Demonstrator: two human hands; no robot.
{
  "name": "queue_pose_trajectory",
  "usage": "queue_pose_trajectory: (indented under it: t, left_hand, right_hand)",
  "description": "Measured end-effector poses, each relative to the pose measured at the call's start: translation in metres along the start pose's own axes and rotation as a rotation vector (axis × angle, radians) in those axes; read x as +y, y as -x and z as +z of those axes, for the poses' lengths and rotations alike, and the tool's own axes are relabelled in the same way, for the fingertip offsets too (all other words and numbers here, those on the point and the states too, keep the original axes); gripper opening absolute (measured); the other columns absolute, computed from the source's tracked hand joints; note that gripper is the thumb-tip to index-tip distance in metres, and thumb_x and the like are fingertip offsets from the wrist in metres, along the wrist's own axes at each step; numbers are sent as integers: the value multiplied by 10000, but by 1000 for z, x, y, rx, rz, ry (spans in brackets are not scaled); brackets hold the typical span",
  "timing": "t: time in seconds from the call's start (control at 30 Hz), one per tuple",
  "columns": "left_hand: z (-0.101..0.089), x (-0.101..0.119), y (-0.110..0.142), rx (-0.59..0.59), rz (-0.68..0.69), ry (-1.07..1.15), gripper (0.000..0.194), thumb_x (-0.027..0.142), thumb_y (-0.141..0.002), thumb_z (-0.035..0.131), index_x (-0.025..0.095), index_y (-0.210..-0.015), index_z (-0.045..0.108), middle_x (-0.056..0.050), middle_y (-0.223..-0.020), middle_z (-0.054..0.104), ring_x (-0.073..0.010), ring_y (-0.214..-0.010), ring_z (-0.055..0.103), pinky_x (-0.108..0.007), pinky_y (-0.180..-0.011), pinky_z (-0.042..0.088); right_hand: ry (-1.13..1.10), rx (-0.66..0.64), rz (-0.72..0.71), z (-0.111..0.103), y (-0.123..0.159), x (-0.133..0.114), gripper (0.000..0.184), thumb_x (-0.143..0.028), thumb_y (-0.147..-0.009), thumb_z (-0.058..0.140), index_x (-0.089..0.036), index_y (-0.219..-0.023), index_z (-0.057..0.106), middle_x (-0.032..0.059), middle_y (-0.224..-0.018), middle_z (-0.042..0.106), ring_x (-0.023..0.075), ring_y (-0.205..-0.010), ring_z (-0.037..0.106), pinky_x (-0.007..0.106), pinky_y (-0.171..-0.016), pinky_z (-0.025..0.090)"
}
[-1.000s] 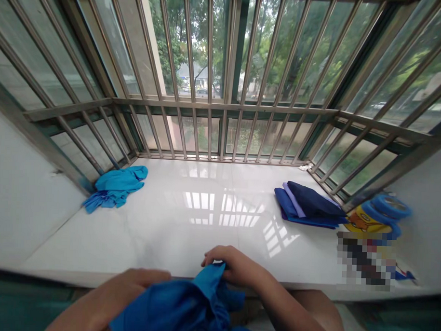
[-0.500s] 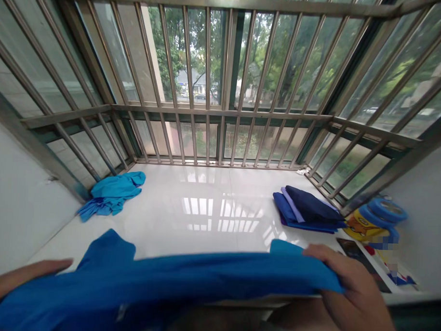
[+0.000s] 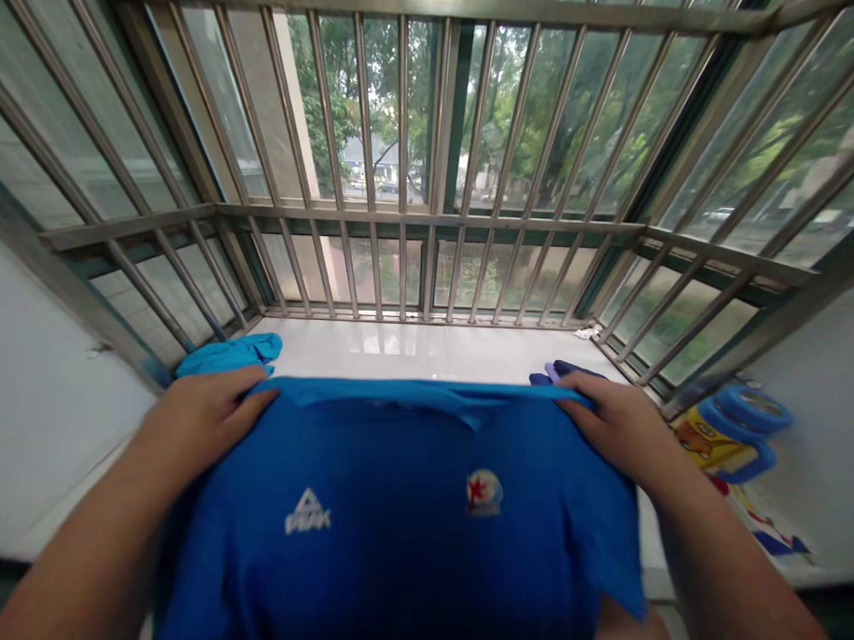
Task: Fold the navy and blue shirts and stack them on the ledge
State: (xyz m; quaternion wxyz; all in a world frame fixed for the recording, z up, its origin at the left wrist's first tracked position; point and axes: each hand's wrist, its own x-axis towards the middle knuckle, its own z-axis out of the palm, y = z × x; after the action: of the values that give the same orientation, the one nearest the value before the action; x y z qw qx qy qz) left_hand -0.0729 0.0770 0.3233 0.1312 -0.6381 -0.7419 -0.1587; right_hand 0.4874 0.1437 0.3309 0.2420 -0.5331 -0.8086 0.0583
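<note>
A blue short-sleeved T-shirt [image 3: 406, 525] hangs stretched between my two hands, its front toward me. It bears a white PEAK mark on the left of the chest and a small round badge on the right. My left hand [image 3: 218, 406] pinches the shoulder on the left, and my right hand [image 3: 616, 415] pinches the other shoulder. Between them the collar edge runs nearly level. The shirt's lower part drops out of view at the bottom, and it hides much of the white ledge [image 3: 398, 347].
A crumpled turquoise garment [image 3: 233, 351] lies at the ledge's left. Folded dark clothes [image 3: 572, 369] at the right are mostly covered by my right hand. Beside the right wall stands a blue and yellow jug-like container [image 3: 735, 429]. Metal window bars [image 3: 431, 217] enclose the back and sides.
The shirt has gone from a loose horizontal bundle low in view to hanging upright and spread. Both hands have risen and moved forward; my left hand now grips a shoulder.
</note>
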Motion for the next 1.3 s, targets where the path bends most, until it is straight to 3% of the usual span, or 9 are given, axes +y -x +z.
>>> queue_pose_trajectory:
  t: [0.1,0.2,0.37,0.53,0.7,0.97,1.1,1.2,1.3]
  left_hand:
    - [46,45,-66,-63,69,-107,383,450,-1093,501,156,-1268,674,-126,-1233,718,-300,-1124,675,-379,-946,528]
    - [101,88,-77,-160,106,-57,398,207,-1051,489,124,-1419,615,-245,-1451,622,-370,-1290,614,-479,-1035,513]
    - [193,137,-6,-313,220,109,435,288,-1098,446,172,-1459,661,-177,-1587,611,-303,-1461,564,-434,-1219,428]
    - [251,128,61,-423,139,144,630,472,-1089,459,210,-1661,480,-156,-1777,364,-370,-1638,346,-600,-1304,305]
    - [259,91,98,-375,7,89,730,604,-1073,430,234,-1702,412,-152,-1810,275,-377,-1676,252,-641,-1329,207]
    - [243,54,130,-327,-287,-56,757,591,-1090,291,148,-1690,422,-225,-1772,348,-442,-1616,339,-643,-1270,306]
    - [228,31,120,-238,-395,-73,762,502,-1094,227,-15,-1589,488,-335,-1571,551,-460,-1413,544,-593,-1117,470]
    - [217,15,104,-280,-476,-93,751,562,-1057,324,-19,-1445,598,-327,-1345,666,-471,-1220,635,-561,-945,543]
    - [211,8,83,-425,-432,-22,513,470,-1042,425,95,-1191,741,-260,-1232,715,-430,-1173,676,-493,-922,548]
  right_hand:
    - [260,92,176,46,-78,-2,471,-508,-1140,481,-126,-1213,746,187,-1169,765,283,-1120,710,432,-935,500]
    - [287,67,194,106,-95,-10,368,-319,-1129,549,-74,-1382,656,242,-1346,687,302,-1264,633,428,-1004,478]
    - [248,-129,143,208,-34,-28,435,-275,-1035,654,-197,-1462,659,187,-1526,636,339,-1402,585,490,-1191,432]
    - [218,-339,258,264,33,-10,661,-453,-1080,530,-194,-1681,437,154,-1779,331,400,-1643,285,667,-1295,234]
    - [272,-327,382,257,57,36,673,-532,-1121,386,-232,-1722,367,121,-1805,275,359,-1668,232,641,-1316,178]
    - [414,-292,619,234,74,78,689,-514,-1124,255,-204,-1733,344,122,-1808,265,351,-1644,273,655,-1289,235]
    - [449,-176,635,237,68,57,660,-385,-1105,282,-163,-1719,372,166,-1800,264,403,-1663,199,753,-1278,130]
    - [352,-110,404,247,57,18,647,-300,-1076,366,-139,-1703,397,169,-1795,276,400,-1675,176,734,-1301,113]
    - [157,-195,106,266,46,-37,648,-323,-1069,450,-156,-1694,410,142,-1793,293,369,-1678,198,662,-1334,169]
